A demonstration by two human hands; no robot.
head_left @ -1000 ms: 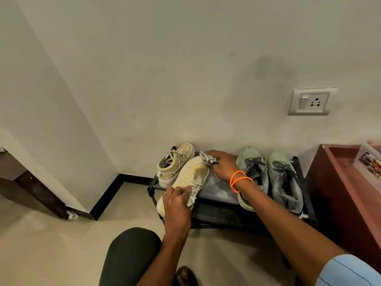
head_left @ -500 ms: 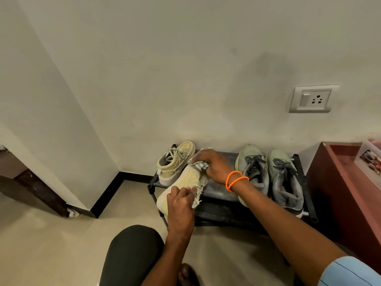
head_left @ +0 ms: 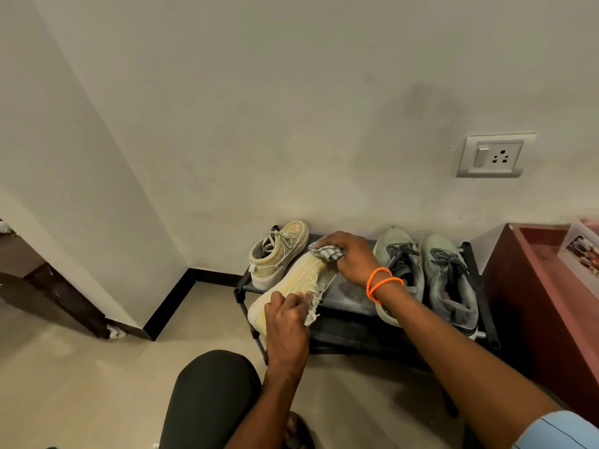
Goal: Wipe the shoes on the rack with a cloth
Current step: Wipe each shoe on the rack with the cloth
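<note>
A cream sneaker (head_left: 299, 277) lies tilted across the front left of the black shoe rack (head_left: 353, 299). My left hand (head_left: 287, 322) grips it near the laces at its heel end. My right hand (head_left: 348, 257), with orange bands at the wrist, holds a crumpled striped cloth (head_left: 327, 252) against the sneaker's toe. Its mate, a second cream sneaker (head_left: 278, 251), stands on the rack's back left. Two grey sneakers (head_left: 428, 280) stand side by side on the rack's right half.
A reddish-brown cabinet (head_left: 547, 296) stands right of the rack, with a box of pictures on it. A wall socket (head_left: 494, 156) is above. My knee in dark trousers (head_left: 210, 393) is in front. A dark wooden frame (head_left: 48, 293) is at the left.
My right hand with the cloth slid from the rack's middle onto the sneaker, then up to its toe. My left hand kept its hold on the sneaker.
</note>
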